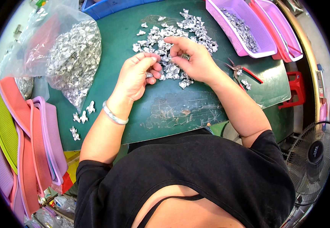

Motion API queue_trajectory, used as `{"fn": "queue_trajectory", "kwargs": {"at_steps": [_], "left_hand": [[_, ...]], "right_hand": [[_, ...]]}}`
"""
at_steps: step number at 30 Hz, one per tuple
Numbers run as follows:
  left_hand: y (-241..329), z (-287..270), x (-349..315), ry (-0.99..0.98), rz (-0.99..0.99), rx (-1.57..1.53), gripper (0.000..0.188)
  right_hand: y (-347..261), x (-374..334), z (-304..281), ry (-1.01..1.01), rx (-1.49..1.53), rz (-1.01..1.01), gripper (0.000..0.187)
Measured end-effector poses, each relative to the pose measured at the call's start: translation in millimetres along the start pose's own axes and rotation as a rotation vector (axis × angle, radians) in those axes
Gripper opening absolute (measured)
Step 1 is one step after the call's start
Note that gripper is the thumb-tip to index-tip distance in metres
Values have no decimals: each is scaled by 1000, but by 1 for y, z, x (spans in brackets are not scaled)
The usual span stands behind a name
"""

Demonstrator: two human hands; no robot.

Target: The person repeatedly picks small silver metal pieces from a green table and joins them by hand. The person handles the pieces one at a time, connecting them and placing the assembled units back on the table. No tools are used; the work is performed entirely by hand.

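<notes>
A heap of small silver metal castings (155,36) is spread over the green table in front of me. At the heap's near left edge, my left hand (136,74) is closed with its fingers curled, and a small silver casting (148,75) shows among them. My right hand (195,59) hovers over the near right part of the heap. Its thumb and bent forefinger are apart, and I see nothing gripped between them; silver pieces show below the palm. Red-handled cutters (250,74) lie open to the right, beside a few loose castings (245,84).
A clear plastic bag (75,53) full of castings stands at the left, with several loose castings (83,117) nearer me. A purple basket (231,32) holds more pieces at the far right. Stacked plastic baskets (32,140) crowd the left edge. A fan (313,155) stands at right.
</notes>
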State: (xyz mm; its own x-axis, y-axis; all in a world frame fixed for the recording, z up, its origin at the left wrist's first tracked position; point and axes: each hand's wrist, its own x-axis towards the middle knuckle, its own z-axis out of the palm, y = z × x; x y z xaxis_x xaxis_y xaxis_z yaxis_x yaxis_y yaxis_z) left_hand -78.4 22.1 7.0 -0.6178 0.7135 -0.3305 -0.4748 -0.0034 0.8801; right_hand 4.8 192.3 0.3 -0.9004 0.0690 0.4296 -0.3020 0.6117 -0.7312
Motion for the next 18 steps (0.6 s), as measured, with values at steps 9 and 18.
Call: {"fn": "queue_trajectory", "kwargs": {"at_steps": [9, 18], "left_hand": [[2, 3, -4, -85, -89, -36, 19], [1, 3, -3, -51, -76, -45, 15]], "right_hand": [[-18, 1, 0, 104, -100, -239, 46], [-11, -1, 3, 171, 26, -158, 46]]}}
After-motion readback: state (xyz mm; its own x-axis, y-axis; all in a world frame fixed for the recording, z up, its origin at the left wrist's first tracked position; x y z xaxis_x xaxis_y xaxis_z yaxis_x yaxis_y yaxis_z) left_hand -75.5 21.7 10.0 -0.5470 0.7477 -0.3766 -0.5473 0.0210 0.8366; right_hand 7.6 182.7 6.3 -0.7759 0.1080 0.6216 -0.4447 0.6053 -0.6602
